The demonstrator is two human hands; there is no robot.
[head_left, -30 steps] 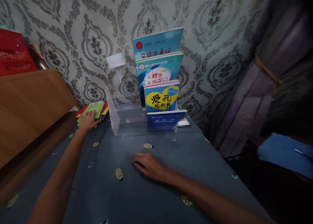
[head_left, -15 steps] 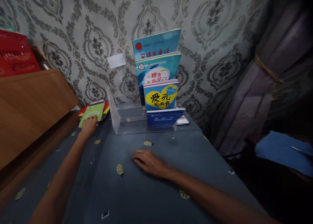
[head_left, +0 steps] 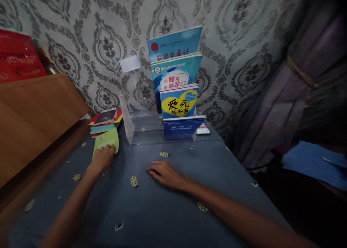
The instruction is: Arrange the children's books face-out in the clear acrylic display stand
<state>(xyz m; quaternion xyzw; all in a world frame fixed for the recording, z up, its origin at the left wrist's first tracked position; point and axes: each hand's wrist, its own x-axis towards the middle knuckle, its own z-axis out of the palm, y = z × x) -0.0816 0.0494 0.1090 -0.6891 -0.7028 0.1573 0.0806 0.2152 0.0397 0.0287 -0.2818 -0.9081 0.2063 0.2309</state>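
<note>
My left hand (head_left: 104,157) is closed on the near edge of a thin green book (head_left: 107,138), which it holds just in front of a pile of books (head_left: 104,127). A dark-covered book (head_left: 106,115) now tops that pile. My right hand (head_left: 164,174) rests on the tablecloth, loosely bent and holding nothing. Beyond it stands a clear tiered rack (head_left: 130,130). In the rack's right half are a dark blue book (head_left: 179,129), a blue book with a yellow heart (head_left: 179,103), a teal book (head_left: 176,72) and a taller blue one (head_left: 175,43).
A wooden cabinet (head_left: 38,114) with a red box (head_left: 20,56) on it borders the left side. Patterned wallpaper is close behind the rack. At right, a tied curtain (head_left: 295,107) hangs beyond the table edge, near a blue cloth (head_left: 314,165).
My left hand has drawn the green book off the pile towards me and slightly right, uncovering the dark-covered book. My right hand has stayed on the table.
</note>
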